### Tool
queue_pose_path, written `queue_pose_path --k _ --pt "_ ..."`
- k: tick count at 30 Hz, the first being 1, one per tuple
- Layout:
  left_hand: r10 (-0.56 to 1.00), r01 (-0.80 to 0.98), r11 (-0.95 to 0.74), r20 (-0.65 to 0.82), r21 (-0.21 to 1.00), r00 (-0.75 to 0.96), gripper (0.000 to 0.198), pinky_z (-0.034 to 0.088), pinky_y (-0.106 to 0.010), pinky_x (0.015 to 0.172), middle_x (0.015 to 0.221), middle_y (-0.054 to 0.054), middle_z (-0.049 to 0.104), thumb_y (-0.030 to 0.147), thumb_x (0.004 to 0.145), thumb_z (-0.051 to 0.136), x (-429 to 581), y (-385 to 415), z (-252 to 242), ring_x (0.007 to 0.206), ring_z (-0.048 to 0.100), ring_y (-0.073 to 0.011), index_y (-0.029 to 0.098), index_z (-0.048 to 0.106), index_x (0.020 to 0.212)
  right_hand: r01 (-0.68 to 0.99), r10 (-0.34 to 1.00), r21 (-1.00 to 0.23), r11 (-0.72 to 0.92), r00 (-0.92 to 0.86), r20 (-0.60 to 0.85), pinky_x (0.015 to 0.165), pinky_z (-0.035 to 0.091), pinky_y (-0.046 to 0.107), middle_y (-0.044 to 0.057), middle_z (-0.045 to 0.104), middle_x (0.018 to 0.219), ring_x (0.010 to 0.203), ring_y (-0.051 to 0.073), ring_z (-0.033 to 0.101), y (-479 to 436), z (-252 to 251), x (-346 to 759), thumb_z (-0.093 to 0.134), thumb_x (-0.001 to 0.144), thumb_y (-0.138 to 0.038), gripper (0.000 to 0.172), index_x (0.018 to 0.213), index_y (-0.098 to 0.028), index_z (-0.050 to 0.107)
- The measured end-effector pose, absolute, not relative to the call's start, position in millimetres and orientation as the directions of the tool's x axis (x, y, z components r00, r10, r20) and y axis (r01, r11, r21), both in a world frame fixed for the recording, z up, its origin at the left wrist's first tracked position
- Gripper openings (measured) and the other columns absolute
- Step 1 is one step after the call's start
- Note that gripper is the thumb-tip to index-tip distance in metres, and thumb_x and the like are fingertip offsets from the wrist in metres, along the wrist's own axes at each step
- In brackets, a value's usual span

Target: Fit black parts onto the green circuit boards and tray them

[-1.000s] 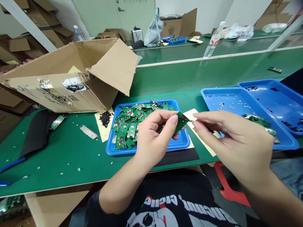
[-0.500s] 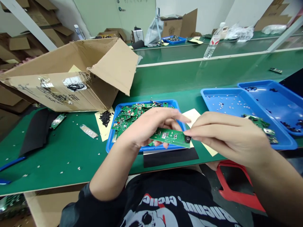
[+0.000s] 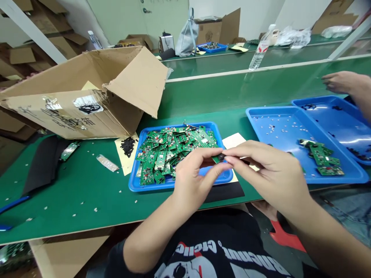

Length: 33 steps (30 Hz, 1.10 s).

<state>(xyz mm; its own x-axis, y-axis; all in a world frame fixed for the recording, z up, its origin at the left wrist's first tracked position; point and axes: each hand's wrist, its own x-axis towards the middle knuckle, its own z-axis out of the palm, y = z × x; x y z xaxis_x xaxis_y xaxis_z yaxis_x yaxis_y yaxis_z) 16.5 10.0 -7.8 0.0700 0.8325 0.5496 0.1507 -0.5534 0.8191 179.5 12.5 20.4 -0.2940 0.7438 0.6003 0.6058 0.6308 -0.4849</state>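
My left hand [image 3: 193,181] pinches a small green circuit board [image 3: 216,158] over the near edge of a blue tray [image 3: 136,181] heaped with several green boards [image 3: 171,148]. My right hand [image 3: 271,175] meets it from the right, thumb and forefinger pressed on a small black round part [image 3: 222,156] at the board's end. Most of the held board is hidden by my fingers.
A second blue tray [image 3: 261,116] on the right holds a few boards [image 3: 320,156] and small white bits. Another person's hand [image 3: 343,82] reaches over a third blue tray [image 3: 339,116]. An open cardboard box [image 3: 87,92] lies at left; black bits [image 3: 129,146] sit on yellow paper.
The held board has turned from flat and lengthwise to end-on between my fingers. Both hands have drawn closer over the tray. Another person's hand has come in at the far right.
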Motion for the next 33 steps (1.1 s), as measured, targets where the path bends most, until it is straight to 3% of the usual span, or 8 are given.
queue_pose_path --k 6,11,15,18,24,28,33 --pt "0.700 0.380 -0.676 0.711 0.631 0.066 0.014 0.060 -0.021 0.066 0.083 -0.003 0.076 0.024 0.082 0.073 16 17 -10 0.069 0.071 -0.0115 0.017 0.070 0.093 0.727 0.614 -0.248 0.640 -0.291 0.734 0.075 0.058 0.028 0.010 0.068 0.093 0.086 0.016 0.067 0 15 170 0.056 0.087 -0.002 0.022 0.103 -0.014 0.068" --pt "0.717 0.376 -0.650 0.697 0.661 0.013 0.014 0.061 -0.018 0.064 0.079 -0.003 0.076 0.027 0.082 0.073 17 14 -11 0.068 0.072 -0.0111 0.016 0.069 0.090 0.711 0.690 -0.423 0.562 -0.121 0.714 0.066 0.060 0.032 0.014 0.057 0.124 0.073 0.013 0.066 5 11 171 0.061 0.088 -0.014 0.008 0.087 -0.019 0.067" --pt "0.743 0.284 -0.634 0.668 0.720 -0.036 0.015 0.060 -0.017 0.063 0.080 -0.003 0.074 0.026 0.082 0.073 17 13 -14 0.069 0.072 -0.0107 0.016 0.068 0.092 0.560 0.787 -0.599 0.572 -0.168 0.594 0.061 0.058 0.024 0.004 0.071 0.094 0.080 0.015 0.070 10 12 176 0.062 0.088 -0.020 0.003 0.090 -0.021 0.064" --pt "0.741 0.246 -0.641 0.670 0.727 -0.046 0.015 0.060 -0.016 0.063 0.080 -0.002 0.073 0.024 0.081 0.074 16 13 -15 0.069 0.071 -0.0102 0.016 0.068 0.092 0.500 0.821 -0.667 0.552 -0.185 0.540 0.058 0.056 0.021 0.000 0.072 0.086 0.072 0.012 0.069 10 15 177 0.062 0.088 -0.018 0.018 0.105 -0.022 0.061" --pt "0.759 0.212 -0.638 0.651 0.740 0.014 0.014 0.059 -0.018 0.064 0.081 -0.003 0.073 0.024 0.082 0.073 13 13 -12 0.068 0.068 -0.0096 0.016 0.068 0.092 0.591 0.665 -0.396 0.703 -0.349 0.660 0.065 0.050 0.025 0.003 0.067 0.083 0.076 0.013 0.063 14 22 183 0.058 0.089 -0.013 0.008 0.088 -0.018 0.064" --pt "0.791 0.093 -0.612 0.606 0.785 0.084 0.010 0.060 -0.022 0.067 0.084 -0.004 0.074 0.023 0.085 0.070 10 13 -8 0.073 0.070 -0.0123 0.017 0.069 0.092 0.578 0.563 -0.244 0.779 -0.472 0.678 0.072 0.049 0.029 0.005 0.066 0.085 0.079 0.014 0.059 18 29 190 0.059 0.089 -0.011 0.007 0.091 -0.017 0.062" --pt "0.823 -0.283 -0.443 0.511 0.851 0.248 0.006 0.061 -0.020 0.068 0.082 -0.002 0.071 0.020 0.088 0.065 5 16 -5 0.072 0.073 -0.0121 0.018 0.067 0.094 0.494 0.599 -0.370 0.787 -0.468 0.650 0.066 0.050 0.026 0.001 0.066 0.082 0.072 0.012 0.062 21 36 190 0.058 0.092 -0.015 0.007 0.096 -0.019 0.061"
